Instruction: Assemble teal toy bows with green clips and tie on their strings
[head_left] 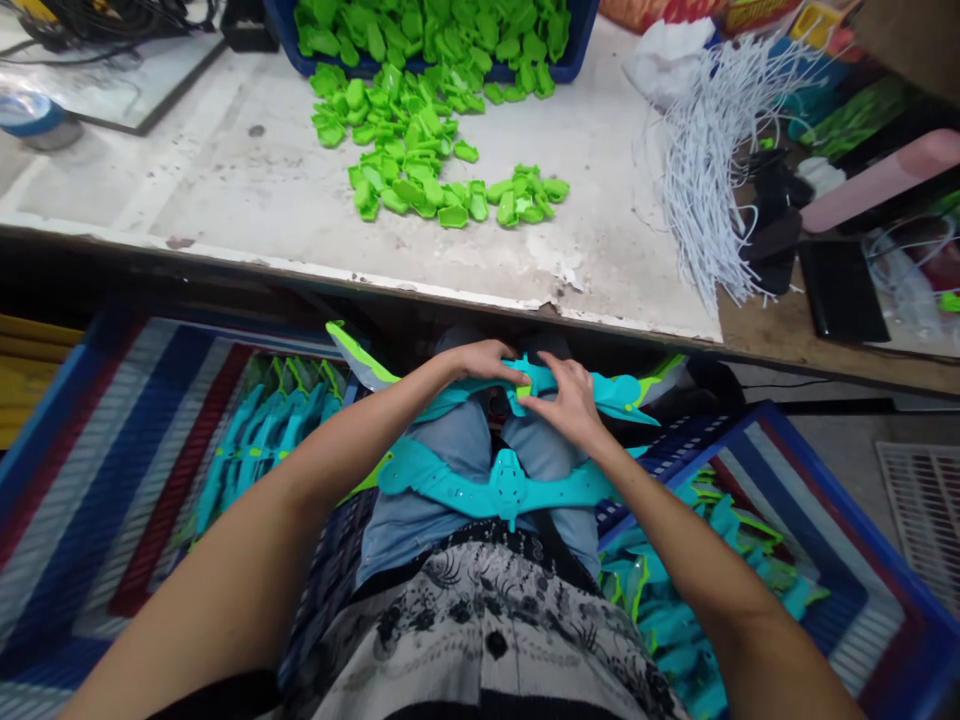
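A teal toy bow (611,392) with lime-green ends lies across my knees, just below the table edge. My left hand (484,362) is closed on its middle from the left, the thumb at a small lime-green plastic piece (523,389) on the bow's centre. From the right, my right hand (571,398) grips the same middle, its thumb and fingers around the centre near that piece. A second teal bow (442,482) rests on my lap, closer to my body, with neither hand on it. The far sides of both hands' fingers are partly hidden.
Lime-green pieces (412,150) are heaped on the table (225,200) before a blue bin (581,40) full of them. White cords (705,170) and a black phone (844,290) lie at right. Striped crates with teal bows (262,420) stand on both sides.
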